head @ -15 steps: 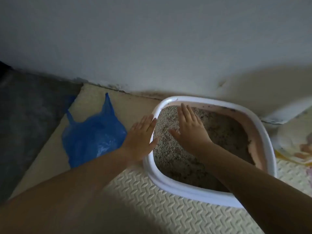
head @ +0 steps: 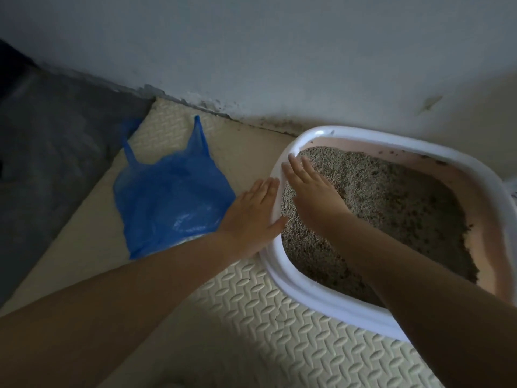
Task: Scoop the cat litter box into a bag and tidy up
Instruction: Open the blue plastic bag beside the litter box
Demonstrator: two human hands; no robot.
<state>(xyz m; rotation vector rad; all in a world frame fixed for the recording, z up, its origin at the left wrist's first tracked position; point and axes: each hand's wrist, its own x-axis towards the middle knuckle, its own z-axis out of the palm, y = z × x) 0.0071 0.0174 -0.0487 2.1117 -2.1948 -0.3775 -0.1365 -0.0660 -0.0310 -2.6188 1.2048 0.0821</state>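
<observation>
**Scooping not yet begun**

Bag [head: 170,203] lies flat, left of the box [head: 321,299]. Left hand [head: 251,217], fingers straight and together, braces the box's rim. Right hand [head: 310,191], fingers straight and slightly spread, is over the litter [head: 391,197]. Next, I judge: open the bag and find a scoop.

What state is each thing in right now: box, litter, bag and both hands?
litter box: upright on the mat, top uncovered, dirt specks on its inner wall.
litter: in the box, darker and clumpy toward the right.
blue bag: lying crumpled on the mat, left of the box, handles toward the wall.
left hand: fingers straight, against the box's outer rim, thumb over it.
right hand: fingers straight, palm down on the litter.
</observation>
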